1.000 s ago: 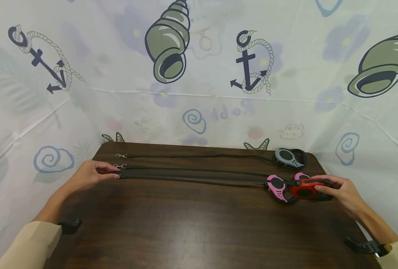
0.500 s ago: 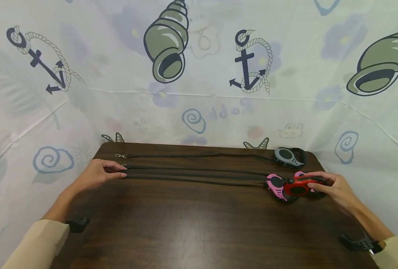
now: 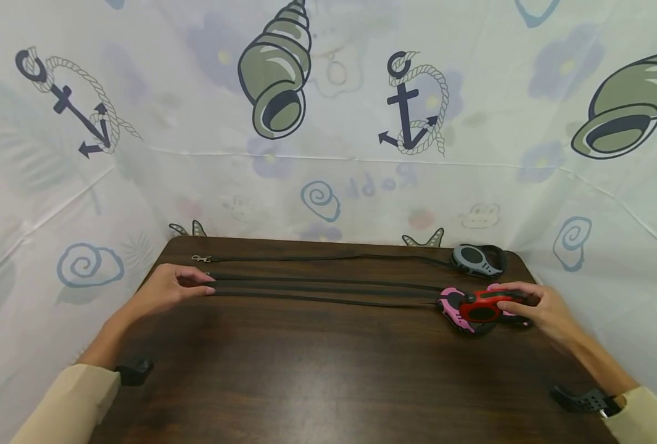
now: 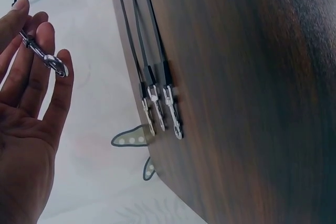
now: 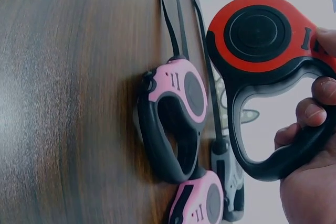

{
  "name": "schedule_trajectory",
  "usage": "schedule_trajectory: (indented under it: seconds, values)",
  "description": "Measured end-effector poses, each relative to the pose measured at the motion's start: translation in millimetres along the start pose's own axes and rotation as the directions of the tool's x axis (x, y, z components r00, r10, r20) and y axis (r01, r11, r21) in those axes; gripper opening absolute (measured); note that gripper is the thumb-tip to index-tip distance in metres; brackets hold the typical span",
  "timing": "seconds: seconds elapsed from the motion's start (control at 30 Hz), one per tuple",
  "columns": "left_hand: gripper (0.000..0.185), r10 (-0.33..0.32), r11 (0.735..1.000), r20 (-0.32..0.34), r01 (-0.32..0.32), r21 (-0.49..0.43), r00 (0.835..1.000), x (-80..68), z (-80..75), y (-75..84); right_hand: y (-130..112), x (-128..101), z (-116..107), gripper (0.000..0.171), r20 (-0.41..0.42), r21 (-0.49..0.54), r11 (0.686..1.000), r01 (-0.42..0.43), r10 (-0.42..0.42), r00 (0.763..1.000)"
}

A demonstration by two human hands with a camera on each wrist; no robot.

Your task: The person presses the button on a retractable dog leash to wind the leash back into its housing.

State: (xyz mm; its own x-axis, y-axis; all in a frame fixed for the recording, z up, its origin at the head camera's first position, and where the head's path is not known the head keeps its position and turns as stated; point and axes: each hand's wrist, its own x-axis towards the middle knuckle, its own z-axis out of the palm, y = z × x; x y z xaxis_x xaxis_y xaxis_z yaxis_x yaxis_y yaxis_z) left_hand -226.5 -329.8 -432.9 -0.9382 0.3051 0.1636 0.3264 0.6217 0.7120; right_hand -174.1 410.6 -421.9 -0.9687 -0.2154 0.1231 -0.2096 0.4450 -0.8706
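Note:
My right hand (image 3: 541,310) grips the black loop handle of a red retractable dog leash (image 5: 257,32), held up off the table. My left hand (image 3: 167,288) pinches near the metal snap clip (image 4: 38,51) at its cord's end; the clip hangs across the fingers. The held cord runs between both hands. Beneath the red leash lie two pink retractable leashes, one nearer pink leash (image 5: 197,93) and another pink leash (image 5: 213,198) partly covered in the head view. A grey retractable leash (image 3: 475,260) lies behind them, untouched.
The cords of the lying leashes stretch left across the brown table (image 3: 317,370). Their snap clips (image 4: 170,111) line up near its far left corner. A patterned cloth (image 3: 350,142) hangs at the back and sides. Each wrist wears a black strap.
My right hand has carried the red leash left, over the pink ones. My left hand has shifted right, holding the clip end, and has slowed.

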Motion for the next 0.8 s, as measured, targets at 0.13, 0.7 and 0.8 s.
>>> schedule_trajectory:
  seconds: [0.13, 0.7, 0.8]
  values:
    - [0.018, 0.013, 1.0, 0.004, -0.013, 0.018, 1.0, 1.8, 3.1, 2.5, -3, 2, 4, 0.032, -0.017, -0.027, 0.999, -0.019, 0.019, 1.0]
    - [0.014, 0.055, 0.998, 0.019, -0.055, 0.008, 0.998, 10.6, 18.7, 14.5, -13, 13, 23, 0.028, 0.02, -0.087, 0.991, 0.106, -0.105, 0.994]
    - [0.014, 0.07, 0.997, 0.018, -0.07, 0.012, 0.997, 12.1, 21.7, 14.8, -14, 15, 26, 0.029, 0.039, -0.058, 0.99, 0.128, -0.125, 0.991]
